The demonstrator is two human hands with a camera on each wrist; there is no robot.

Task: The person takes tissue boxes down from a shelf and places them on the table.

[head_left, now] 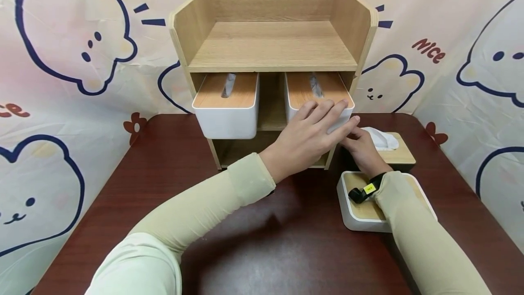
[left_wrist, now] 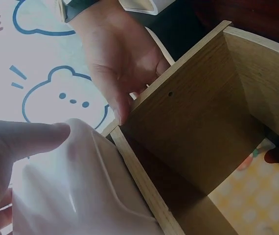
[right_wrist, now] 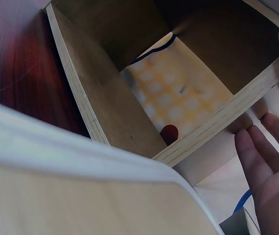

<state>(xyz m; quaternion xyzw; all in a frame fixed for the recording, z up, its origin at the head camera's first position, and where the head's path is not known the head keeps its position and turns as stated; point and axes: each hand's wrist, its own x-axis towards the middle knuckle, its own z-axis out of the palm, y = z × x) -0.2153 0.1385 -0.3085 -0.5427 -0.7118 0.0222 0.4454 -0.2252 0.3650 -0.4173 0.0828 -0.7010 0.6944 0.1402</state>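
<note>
My left hand (head_left: 311, 135) lies over the front of the right-hand white tissue box (head_left: 317, 90), which has a wood-look lid and juts from the shelf's middle level. Its fingers are fairly straight. In the left wrist view the left thumb presses the box's white wall (left_wrist: 81, 186). My right hand (head_left: 364, 149) holds the right side of the wooden shelf (head_left: 270, 44); its thumb is on the front edge and its fingertips touch the outer face, as the right wrist view shows of the fingers (right_wrist: 257, 147). A matching tissue box (head_left: 225, 117) protrudes from the left half.
Beneath my right forearm sits a low white-rimmed box (head_left: 364, 224) with a wooden top. Behind it, beside the shelf, stands a dark box with a wooden lid (head_left: 403, 151) and a white tissue (head_left: 380, 139). The table (head_left: 254, 249) is dark red-brown; a printed curtain (head_left: 73, 22) hangs behind.
</note>
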